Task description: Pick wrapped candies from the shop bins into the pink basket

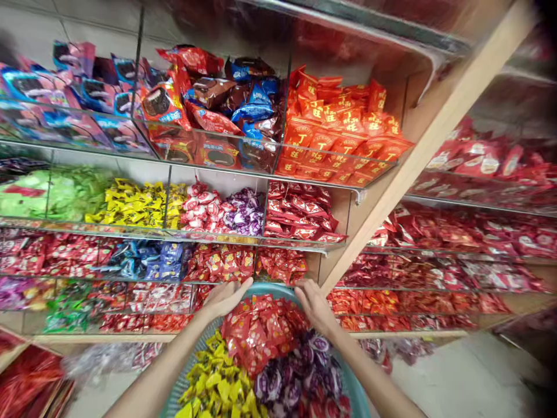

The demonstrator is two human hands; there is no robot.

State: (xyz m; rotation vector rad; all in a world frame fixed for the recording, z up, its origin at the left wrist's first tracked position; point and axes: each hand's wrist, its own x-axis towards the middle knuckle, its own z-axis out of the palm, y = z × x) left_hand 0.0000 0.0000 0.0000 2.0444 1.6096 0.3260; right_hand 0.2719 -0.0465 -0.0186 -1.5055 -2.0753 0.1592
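Note:
A teal plastic basket (pixel 351 380) is in front of me at the bottom of the head view. It holds candies in heaps: red packets (pixel 265 328) at the far side, yellow-wrapped candies (pixel 217 380) at the left and purple-wrapped candies (pixel 300 371) at the right. My left hand (pixel 225 297) lies against the basket's far left rim, closed over it. On the far right rim, my right hand (pixel 317 303) curls its fingers over the edge. Parts of the fingers of both hands are hard to make out. More red-wrapped candies show low in the basket.
Shelves with clear plastic fronts (pixel 209 157) rise ahead, divided into bins of wrapped snacks. Orange-red packets (pixel 343 128) fill an upper bin. A slanting wooden post (pixel 418 157) separates these from shelves on the right. Plastic bags (pixel 108 360) lie on the floor below.

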